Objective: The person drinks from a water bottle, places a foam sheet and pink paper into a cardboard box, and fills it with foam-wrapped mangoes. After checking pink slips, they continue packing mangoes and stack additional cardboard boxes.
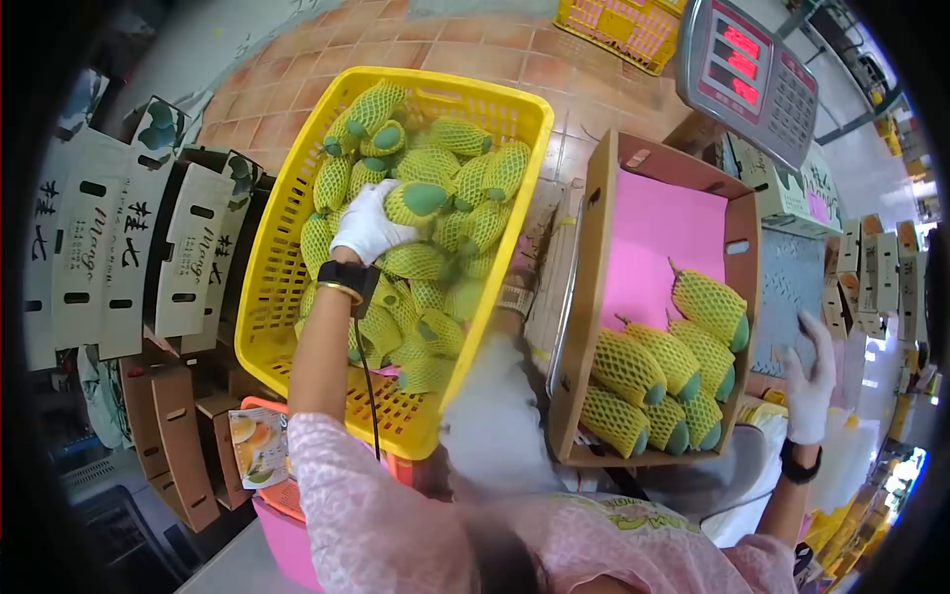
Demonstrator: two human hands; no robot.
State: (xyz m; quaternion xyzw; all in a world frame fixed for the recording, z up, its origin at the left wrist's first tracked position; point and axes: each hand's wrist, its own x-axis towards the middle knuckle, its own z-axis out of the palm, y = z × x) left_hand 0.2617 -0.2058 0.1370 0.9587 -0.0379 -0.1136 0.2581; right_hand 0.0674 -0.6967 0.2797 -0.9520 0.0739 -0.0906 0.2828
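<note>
My left hand (371,226), in a white glove, is closed around a green mango (421,201) in a yellow foam net. The hand is over a yellow plastic basket (492,99), which is heaped with similar netted mangoes (381,111). On the right, my right hand (811,381), also gloved, has its fingers spread and holds nothing. It is beside an open cardboard box (737,178) lined with pink paper (658,238). Several netted mangoes (631,364) lie in rows at the near end of the box, their green ends towards me.
A scale with a red digital display (742,69) stands beyond the box. Printed mango cartons (104,238) are stacked at the left, with more cartons (871,267) at the far right. Another yellow crate (621,30) is on the tiled floor (435,45). A brochure (259,447) leans beside the basket.
</note>
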